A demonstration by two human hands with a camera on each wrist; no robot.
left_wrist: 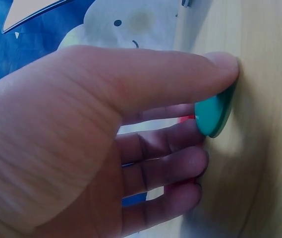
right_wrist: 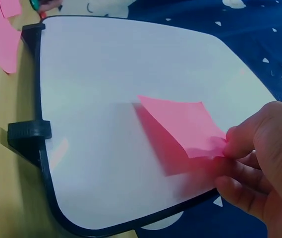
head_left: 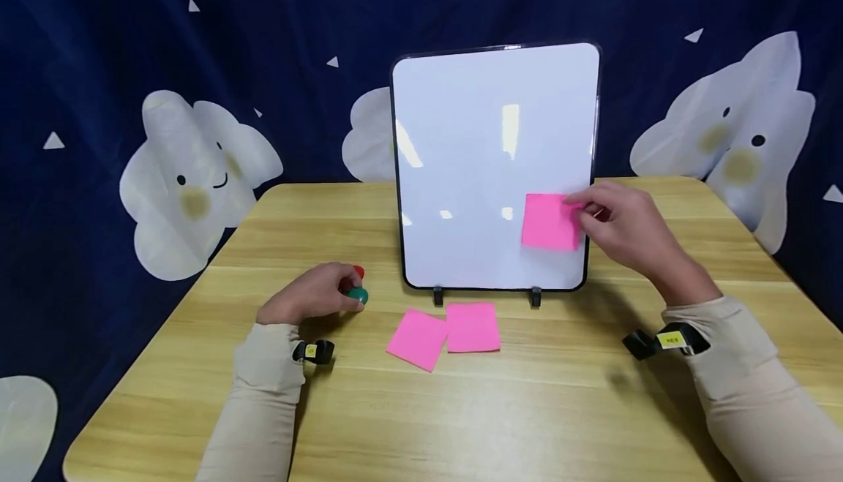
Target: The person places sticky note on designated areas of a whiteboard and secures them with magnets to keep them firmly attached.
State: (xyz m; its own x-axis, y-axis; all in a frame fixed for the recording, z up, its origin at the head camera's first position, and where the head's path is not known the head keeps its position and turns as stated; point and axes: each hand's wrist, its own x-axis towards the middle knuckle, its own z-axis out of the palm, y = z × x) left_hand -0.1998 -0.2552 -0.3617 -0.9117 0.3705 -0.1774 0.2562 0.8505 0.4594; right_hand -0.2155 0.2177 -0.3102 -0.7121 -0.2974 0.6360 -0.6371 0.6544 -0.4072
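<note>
Clearly pinched, the thumb and fingertips of the right hand (head_left: 628, 226) meet on one edge of a square pink note (head_left: 548, 222), at the right of the head frame's centre. The note is bright and plain on its visible side, slightly bowed in the right wrist view, and stands in front of the lower right part of a whiteboard (head_left: 461, 131). Its far edge lifts away from the board, with a pinkish shadow on the white surface beneath.

Left of the frame's centre, the left hand (head_left: 311, 293) has its thumb and fingers curled about a smooth, rounded green piece (head_left: 358, 295), close to the tabletop (head_left: 527, 416); whether the piece is raised from the wood, I cannot tell. A red piece (head_left: 359, 272) shows just beyond it, partly hidden by the fingers.

Between the hands, the whiteboard stands upright, black-rimmed and glossy with light reflections, on two black feet (head_left: 536, 297). Below it, near the middle of the frame, two more pink notes (head_left: 473, 328) lie side by side on the wood, the left one turned askew, its corner at the other's edge. Behind everything, a dark blue curtain (head_left: 296, 6) with white clouds and small triangles fills the upper frame.
</note>
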